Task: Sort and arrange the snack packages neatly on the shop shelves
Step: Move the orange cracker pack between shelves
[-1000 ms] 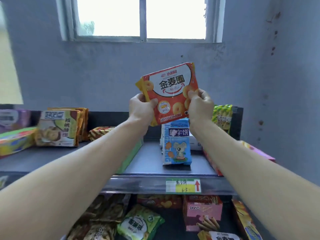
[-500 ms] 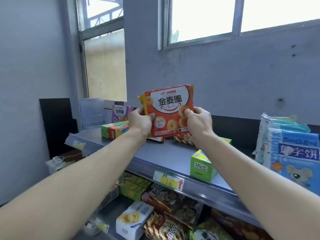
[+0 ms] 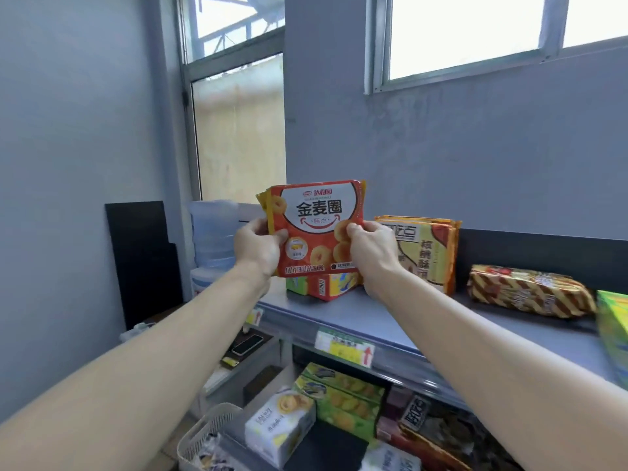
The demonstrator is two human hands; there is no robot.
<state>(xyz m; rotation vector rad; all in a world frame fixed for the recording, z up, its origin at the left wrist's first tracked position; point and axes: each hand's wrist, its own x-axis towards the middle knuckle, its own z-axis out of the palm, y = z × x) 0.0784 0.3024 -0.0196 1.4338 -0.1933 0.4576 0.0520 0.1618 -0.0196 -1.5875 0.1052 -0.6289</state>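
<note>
Head-camera view showed both bare arms stretched forward, holding up a flat orange-red glossy plastic packet printed with ring biscuits (image 3: 314, 229); the left hand (image 3: 258, 248) pinched its left edge and the right hand (image 3: 372, 248) its right edge, both closed firmly on it. Compared with half a second before, the view had swung further left and the packet now hung above the far left end of the grey metal top shelf (image 3: 390, 321), just over a low red and yellow cardboard box (image 3: 331, 287); it likely meant a spot had been chosen and placing was near. Beside it stood upright yellow-edged film packets of walnut biscuits (image 3: 430, 253); farther right lay a crinkly brown-and-gold striped foil bag (image 3: 530, 290). Below, green boxes (image 3: 343, 399) and a white box (image 3: 278, 426) crowded the lower shelf.
</note>
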